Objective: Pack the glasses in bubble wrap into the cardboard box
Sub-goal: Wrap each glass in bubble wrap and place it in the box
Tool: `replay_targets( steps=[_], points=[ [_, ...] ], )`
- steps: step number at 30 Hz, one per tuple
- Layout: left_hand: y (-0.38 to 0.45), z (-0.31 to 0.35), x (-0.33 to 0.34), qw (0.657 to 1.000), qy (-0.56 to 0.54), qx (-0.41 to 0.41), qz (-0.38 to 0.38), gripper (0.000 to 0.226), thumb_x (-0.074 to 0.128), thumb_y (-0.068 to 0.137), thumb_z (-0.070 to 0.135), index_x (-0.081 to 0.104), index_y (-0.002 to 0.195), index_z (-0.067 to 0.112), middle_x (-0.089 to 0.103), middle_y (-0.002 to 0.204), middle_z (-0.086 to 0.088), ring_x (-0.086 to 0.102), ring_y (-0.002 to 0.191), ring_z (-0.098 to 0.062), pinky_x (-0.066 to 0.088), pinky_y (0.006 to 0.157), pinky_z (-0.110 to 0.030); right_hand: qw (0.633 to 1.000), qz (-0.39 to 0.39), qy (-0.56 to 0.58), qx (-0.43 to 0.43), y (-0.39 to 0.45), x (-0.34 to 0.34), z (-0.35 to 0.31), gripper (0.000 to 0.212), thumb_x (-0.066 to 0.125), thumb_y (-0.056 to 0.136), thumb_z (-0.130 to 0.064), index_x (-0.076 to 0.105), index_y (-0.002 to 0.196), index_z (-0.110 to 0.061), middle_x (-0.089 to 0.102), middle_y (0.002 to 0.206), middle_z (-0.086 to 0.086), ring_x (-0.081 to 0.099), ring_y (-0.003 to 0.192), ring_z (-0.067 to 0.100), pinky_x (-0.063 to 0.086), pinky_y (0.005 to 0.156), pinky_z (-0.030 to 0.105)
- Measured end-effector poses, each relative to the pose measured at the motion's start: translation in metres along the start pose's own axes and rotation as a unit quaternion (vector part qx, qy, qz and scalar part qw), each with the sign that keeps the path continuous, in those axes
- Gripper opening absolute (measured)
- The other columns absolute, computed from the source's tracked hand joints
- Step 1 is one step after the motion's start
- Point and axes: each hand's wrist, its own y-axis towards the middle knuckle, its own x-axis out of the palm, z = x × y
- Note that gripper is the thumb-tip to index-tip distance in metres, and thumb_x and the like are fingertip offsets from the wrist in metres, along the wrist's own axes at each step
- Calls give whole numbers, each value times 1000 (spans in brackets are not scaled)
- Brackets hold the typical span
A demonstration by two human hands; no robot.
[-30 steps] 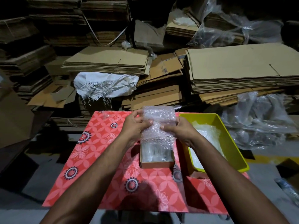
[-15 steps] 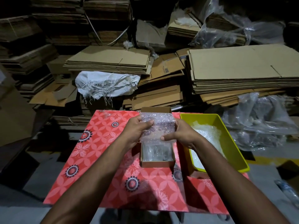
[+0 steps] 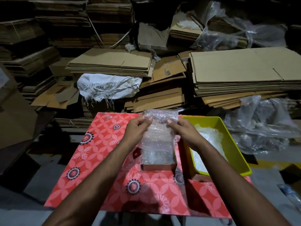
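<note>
Change: since a moment earlier, we lifted the clear bubble-wrap sheet (image 3: 158,128) a little, hiding the box's far flap.
Hands: left hand (image 3: 138,129) and right hand (image 3: 184,131) pinched its top corners.
Position: its lower end hung inside the small brown cardboard box (image 3: 158,166) on the red floral counter (image 3: 101,154).
Meaning: padding seemed unsettled.

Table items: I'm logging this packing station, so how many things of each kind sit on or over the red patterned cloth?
Small cardboard box: 1
Bubble wrap sheet, gripped by left hand and right hand: 1
Yellow plastic bin: 1
Hands: 2
Total: 5
</note>
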Motion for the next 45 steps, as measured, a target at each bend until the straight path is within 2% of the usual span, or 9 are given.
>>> replay_targets(
  steps=[5,9,18,23,28,33,38,42,45],
  points=[
    [6,3,-2,999,-42,10,10,29,64,96,27,71,103,0,69,107,-24,66,93,-22,54,88,-39,999,-26,15,-23,0,-2,-2,30,67,92,-38,74,109,-14,74,112,13,65,111,40,47,101,58],
    [6,3,-1,998,-61,14,10,25,68,91,28,74,100,5,71,98,-19,66,88,-17,54,81,-31,997,21,60,-47,0,0,-10,43,70,85,-54,68,91,-11,65,92,9,62,91,26,48,89,48],
    [9,12,0,994,-92,48,16,25,72,85,38,75,101,18,73,108,-6,69,102,-18,56,90,-34,992,4,100,-83,2,-4,-18,17,60,99,-15,73,103,-5,73,98,10,68,93,23,53,83,36],
    [10,25,2,988,-147,39,34,11,62,97,14,70,103,11,75,87,7,70,80,-4,53,66,-19,995,-37,56,-72,1,0,-10,16,65,95,-10,73,109,-6,75,108,7,70,104,19,55,90,31],
    [13,15,-11,992,-93,-49,-75,60,71,83,44,60,128,6,72,116,-6,71,92,-13,55,75,-26,997,23,69,-26,4,2,-15,11,67,95,-20,75,89,-15,75,82,0,67,78,11,45,76,31],
    [4,7,-6,997,-34,-19,-61,18,71,91,18,70,94,0,72,79,-3,65,72,-15,52,70,-29,998,-20,44,-30,4,-2,-12,26,70,89,-40,71,92,-14,64,87,16,61,82,25,46,78,40],
    [4,13,-6,997,-66,3,-39,10,68,93,13,74,100,10,77,88,-2,71,79,-13,55,66,-25,996,-32,56,-57,0,-3,-13,10,65,96,-9,72,95,-16,58,74,1,53,68,13,47,61,29],
    [5,12,-11,998,-62,17,-29,15,75,83,3,75,91,16,75,83,2,69,79,-10,54,69,-24,992,-2,120,-40,2,-1,-9,12,71,83,-4,74,93,-8,69,91,18,61,84,27,48,75,39],
    [6,13,-11,995,-85,18,-56,21,78,77,-2,79,82,19,76,88,-7,69,82,-19,58,75,-38,988,1,150,-45,0,-2,-12,20,64,84,12,76,85,-4,77,85,6,72,79,18,58,74,29]
  ],
)
